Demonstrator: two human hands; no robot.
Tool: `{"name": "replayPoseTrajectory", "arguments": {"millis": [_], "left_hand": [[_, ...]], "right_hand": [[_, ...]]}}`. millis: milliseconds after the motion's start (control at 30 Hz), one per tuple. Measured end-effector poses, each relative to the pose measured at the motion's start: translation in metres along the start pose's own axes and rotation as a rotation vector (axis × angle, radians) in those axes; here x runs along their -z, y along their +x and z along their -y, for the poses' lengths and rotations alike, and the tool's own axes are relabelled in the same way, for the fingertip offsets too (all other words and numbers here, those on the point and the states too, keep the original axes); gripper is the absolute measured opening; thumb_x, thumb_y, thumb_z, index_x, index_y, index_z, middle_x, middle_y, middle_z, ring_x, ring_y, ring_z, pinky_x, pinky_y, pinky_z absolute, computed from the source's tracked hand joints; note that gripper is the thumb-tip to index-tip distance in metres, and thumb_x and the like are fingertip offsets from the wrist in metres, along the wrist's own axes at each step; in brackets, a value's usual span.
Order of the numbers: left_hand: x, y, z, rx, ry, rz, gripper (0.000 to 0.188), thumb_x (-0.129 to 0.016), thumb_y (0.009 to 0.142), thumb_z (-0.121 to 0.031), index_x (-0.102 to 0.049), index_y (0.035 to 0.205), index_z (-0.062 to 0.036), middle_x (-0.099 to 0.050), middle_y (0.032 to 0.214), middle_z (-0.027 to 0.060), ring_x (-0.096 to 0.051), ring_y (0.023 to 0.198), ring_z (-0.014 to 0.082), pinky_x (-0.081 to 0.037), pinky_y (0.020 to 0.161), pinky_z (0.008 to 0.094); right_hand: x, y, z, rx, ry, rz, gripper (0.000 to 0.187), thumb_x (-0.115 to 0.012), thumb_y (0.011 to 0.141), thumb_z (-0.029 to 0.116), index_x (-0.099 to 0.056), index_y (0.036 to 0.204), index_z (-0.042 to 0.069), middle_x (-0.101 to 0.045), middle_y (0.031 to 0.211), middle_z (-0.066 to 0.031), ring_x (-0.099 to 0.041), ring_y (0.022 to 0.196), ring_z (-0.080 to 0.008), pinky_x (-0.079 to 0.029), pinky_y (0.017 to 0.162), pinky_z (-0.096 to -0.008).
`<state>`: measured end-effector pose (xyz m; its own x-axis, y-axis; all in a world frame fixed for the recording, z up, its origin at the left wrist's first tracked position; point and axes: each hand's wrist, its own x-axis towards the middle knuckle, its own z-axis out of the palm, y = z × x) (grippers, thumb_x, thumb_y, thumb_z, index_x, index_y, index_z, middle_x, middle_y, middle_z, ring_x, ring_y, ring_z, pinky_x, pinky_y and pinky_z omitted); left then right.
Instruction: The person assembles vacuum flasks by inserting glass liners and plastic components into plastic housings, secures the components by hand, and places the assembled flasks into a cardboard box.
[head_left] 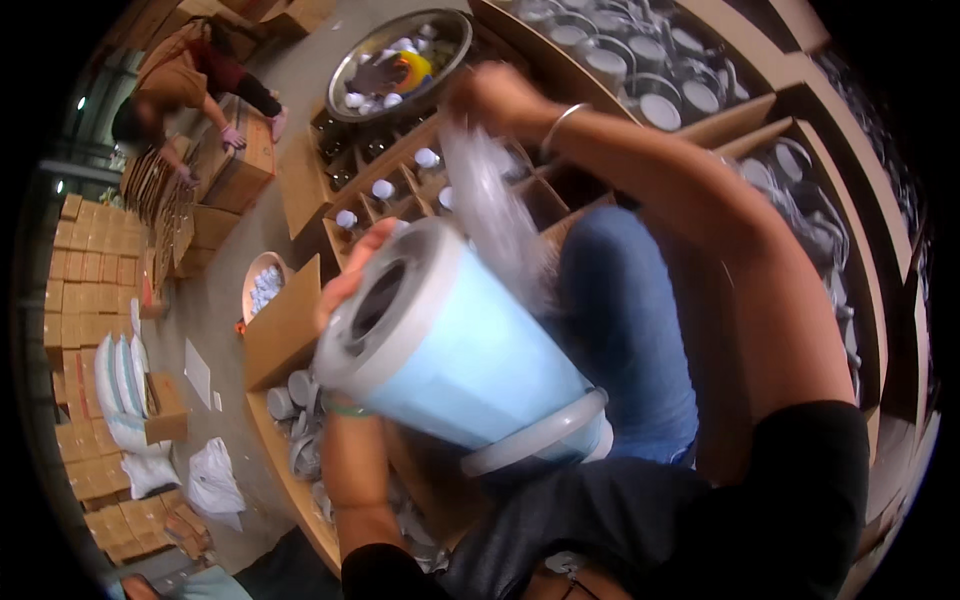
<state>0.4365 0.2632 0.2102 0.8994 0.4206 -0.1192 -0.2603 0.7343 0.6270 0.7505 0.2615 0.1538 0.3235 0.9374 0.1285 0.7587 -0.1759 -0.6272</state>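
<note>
My left hand (pixel 352 268) is wrapped round the far side of a light-blue jug (pixel 490 340), so part of its grip is hidden. The jug is tilted, its grey rim and dark round opening toward the upper left; a grey band like a handle circles its lower end. Higher up, my right hand (pixel 495 100) is closed on a clear plastic bag (pixel 490 195), which hangs from it beside the jug. Motion blurs that hand and the bag. Just beyond lies a divided carton (pixel 400 190) of bottles with white caps.
A metal bowl (pixel 468 40) with white caps and a yellow ring sits past the bottles. Cartons of grey lids or cups (pixel 645 75) stand at right and lower left (pixel 290 400). A pink bowl (pixel 250 285) is on the floor. A co-worker (pixel 175 80) bends over boxes.
</note>
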Motion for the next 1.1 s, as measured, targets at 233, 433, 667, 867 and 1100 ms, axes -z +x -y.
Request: {"name": "replayPoseTrajectory", "arguments": {"millis": [233,433,667,867,1100], "left_hand": [[0.001,0.071,0.018,0.153,0.234,0.052,0.041,-0.036,0.104,-0.024,-0.045,0.135,0.0009,-0.059,0.126,0.0177,-0.06,0.113,0.0264,-0.049,0.101,0.0386],[-0.012,0.122,-0.018,-0.089,0.487,0.011,0.045,-0.058,0.097,-0.037,-0.053,0.129,-0.0051,-0.059,0.123,0.0068,-0.054,0.118,0.0196,-0.047,0.097,0.0368],[0.046,0.163,-0.06,-0.364,0.117,-0.241,0.011,-0.065,0.093,-0.017,-0.065,0.103,-0.0116,-0.068,0.099,0.0004,-0.065,0.09,0.015,-0.055,0.083,0.0323],[0.008,0.14,-0.039,-0.443,0.833,0.095,0.036,-0.054,0.095,-0.005,-0.055,0.131,-0.0097,-0.065,0.112,0.0112,-0.066,0.101,0.0197,-0.054,0.089,0.035],[0.004,0.138,-0.041,-0.669,2.237,0.334,0.018,-0.06,0.086,-0.014,-0.07,0.1,-0.0058,-0.07,0.094,0.014,-0.065,0.092,0.0356,-0.053,0.083,0.0407]], "right_hand": [[0.099,-0.069,0.034,0.395,0.454,0.043,0.035,-0.059,0.095,0.021,-0.064,0.124,0.002,-0.068,0.12,-0.0116,-0.062,0.113,-0.0214,-0.049,0.097,-0.0345],[0.055,-0.087,0.031,0.202,0.786,0.293,0.041,-0.046,0.103,0.033,-0.067,0.118,0.001,-0.066,0.119,-0.0118,-0.058,0.114,-0.0205,-0.042,0.101,-0.0338],[0.043,-0.084,-0.008,0.102,1.006,-0.058,0.032,-0.056,0.1,0.025,-0.07,0.099,-0.004,-0.071,0.099,-0.0081,-0.065,0.094,-0.0147,-0.05,0.09,-0.0309],[0.053,-0.04,-0.03,-0.335,1.645,-0.179,0.066,-0.051,0.092,0.06,-0.051,0.131,0.006,-0.056,0.129,-0.0201,-0.055,0.118,-0.0314,-0.044,0.099,-0.0483],[0.094,0.003,0.043,0.344,0.929,0.004,0.088,-0.064,0.089,0.05,-0.023,0.152,0.003,-0.044,0.142,-0.0256,-0.047,0.128,-0.0316,-0.039,0.105,-0.0477]]}}
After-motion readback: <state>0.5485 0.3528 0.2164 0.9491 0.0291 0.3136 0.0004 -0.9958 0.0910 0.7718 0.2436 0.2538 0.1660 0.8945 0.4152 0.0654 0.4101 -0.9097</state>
